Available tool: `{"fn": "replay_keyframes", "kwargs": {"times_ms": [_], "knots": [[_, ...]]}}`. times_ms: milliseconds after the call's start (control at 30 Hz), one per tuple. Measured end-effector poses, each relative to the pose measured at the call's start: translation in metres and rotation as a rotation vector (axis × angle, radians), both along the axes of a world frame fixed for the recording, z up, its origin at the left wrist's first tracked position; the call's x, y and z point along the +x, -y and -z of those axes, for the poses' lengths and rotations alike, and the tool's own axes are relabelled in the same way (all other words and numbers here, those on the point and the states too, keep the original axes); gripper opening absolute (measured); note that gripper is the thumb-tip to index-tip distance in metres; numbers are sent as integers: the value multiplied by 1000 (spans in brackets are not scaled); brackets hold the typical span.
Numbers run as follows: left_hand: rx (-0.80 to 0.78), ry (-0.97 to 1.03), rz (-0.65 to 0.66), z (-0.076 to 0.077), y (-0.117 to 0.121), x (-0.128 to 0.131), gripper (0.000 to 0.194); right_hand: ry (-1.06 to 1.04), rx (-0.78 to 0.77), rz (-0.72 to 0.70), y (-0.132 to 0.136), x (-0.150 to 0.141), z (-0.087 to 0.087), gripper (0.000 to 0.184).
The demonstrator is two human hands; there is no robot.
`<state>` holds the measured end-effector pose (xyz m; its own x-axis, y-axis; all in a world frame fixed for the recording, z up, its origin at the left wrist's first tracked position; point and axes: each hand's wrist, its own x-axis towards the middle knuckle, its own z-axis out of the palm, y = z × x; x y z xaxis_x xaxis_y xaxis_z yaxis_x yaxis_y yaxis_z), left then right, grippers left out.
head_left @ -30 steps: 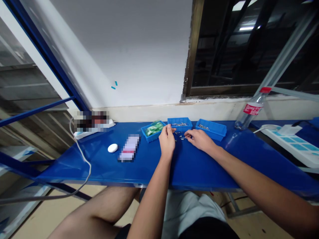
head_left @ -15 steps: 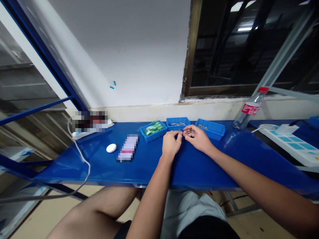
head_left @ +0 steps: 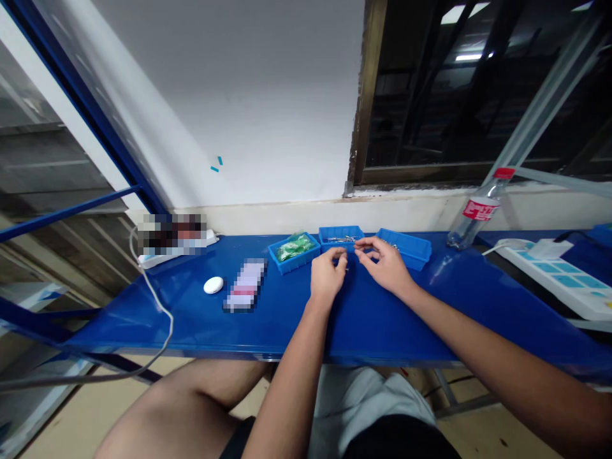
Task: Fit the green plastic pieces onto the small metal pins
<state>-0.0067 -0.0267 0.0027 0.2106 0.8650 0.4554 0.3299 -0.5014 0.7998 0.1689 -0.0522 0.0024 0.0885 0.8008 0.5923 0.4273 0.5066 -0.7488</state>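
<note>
My left hand [head_left: 328, 275] is closed in a pinch over the blue table. A tiny metallic bit shows under its fingertips, too small to name. Beside it, a small gap away, my right hand [head_left: 382, 262] has bent fingers, thumb and forefinger drawn close together. Whatever sits between those tips cannot be made out. Just behind the hands stands a blue bin [head_left: 342, 230] with thin metal pieces [head_left: 345, 239]. Left of it, another blue bin [head_left: 287, 264] holds green plastic packets [head_left: 295, 246]. A third blue bin [head_left: 410, 250] is partly hidden by my right hand.
A bottle with a red cap [head_left: 479, 210] stands at the back right, near a white power strip [head_left: 567, 274]. On the left lie a pixelated phone-like thing [head_left: 246, 285], a white oval case [head_left: 213, 285] and a grey cable [head_left: 165, 312]. The wall [head_left: 268, 127] rises behind the table.
My hands have moved slightly apart; their fingertips were together before. The right hand shifted a little to the right, and a tiny metallic bit now shows below the left fingertips.
</note>
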Motion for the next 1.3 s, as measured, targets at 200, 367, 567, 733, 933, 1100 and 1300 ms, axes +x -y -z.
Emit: {"fn": "replay_keyframes", "kwargs": {"times_ms": [200,367,567,733,933,1100,1300], "knots": [[93,-66,17,1,-1,-2,16,208,2,3,-1,4,0,14],[-8,39,82,3,-2,1,29,242,-74,-30,-4,6,5,10],[-1,89,167,7,-4,3,43,147,-174,-45,-6,4,11,10],[-19,91,97,1,1,3,30,124,-134,-39,-6,5,9,31],[-75,43,103,-2,7,2,38,87,-73,12,-3,4,4,11],[-110,102,141,-1,5,3,39,182,13,6,-1,2,3,8],[-129,117,85,-5,4,2,45,185,4,-77,-1,1,4,11]]}}
